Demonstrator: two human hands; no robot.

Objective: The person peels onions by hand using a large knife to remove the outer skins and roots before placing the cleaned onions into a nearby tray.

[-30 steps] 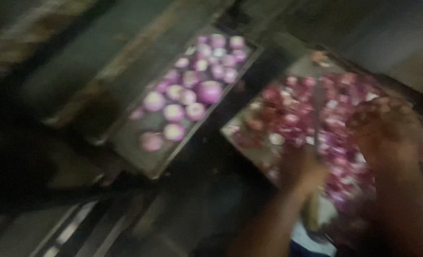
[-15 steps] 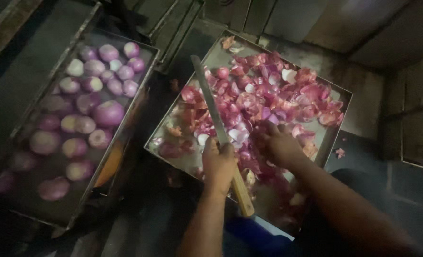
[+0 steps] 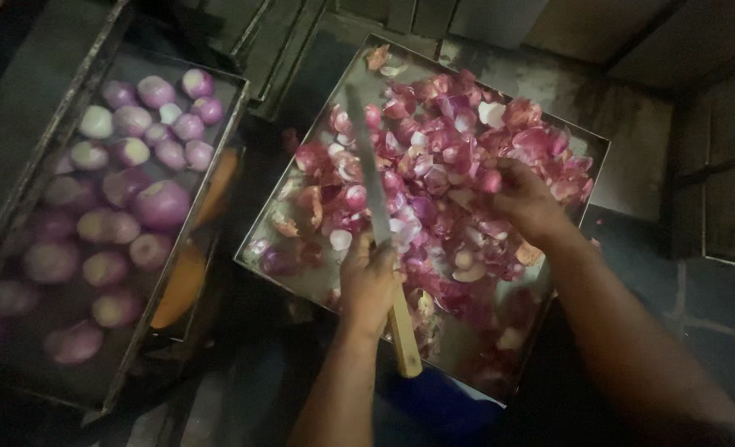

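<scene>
Left grip (image 3: 369,281) w/ knife (image 3: 375,207); right (image 3: 523,199) in onion peels (image 3: 433,149).

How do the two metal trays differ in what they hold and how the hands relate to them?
The left tray holds whole peeled onions, rounded and pale purple; the right tray holds loose red-pink onion skins and cut pieces. Both hands work over the right tray, left hand gripping a knife, right hand in the scraps; none touches the left tray. Both are rectangular metal.

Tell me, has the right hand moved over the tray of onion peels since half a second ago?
Yes. The right hand has shifted away from the knife toward the tray's far right rim.
</scene>
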